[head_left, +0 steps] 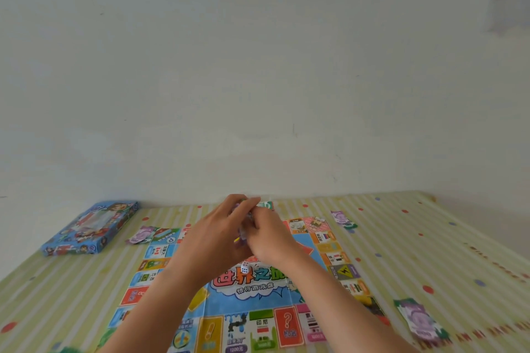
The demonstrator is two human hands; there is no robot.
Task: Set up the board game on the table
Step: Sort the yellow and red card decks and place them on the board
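Note:
A colourful paper game board (252, 304) lies flat on the striped tablecloth (430, 252). A white die (244, 268) sits near the board's middle. Above the board's far half, my left hand (220, 229) and my right hand (266, 235) meet and together hold a small bundle of purple and green game pieces (242, 233), mostly hidden by the fingers. Stacks of purple play money lie at the far left (142, 234), far right (342, 218) and near right (421, 321) of the board.
The blue game box (89, 229) lies at the far left of the table, close to the pale wall (258, 66). The tablecloth extends on the right to the table's edge.

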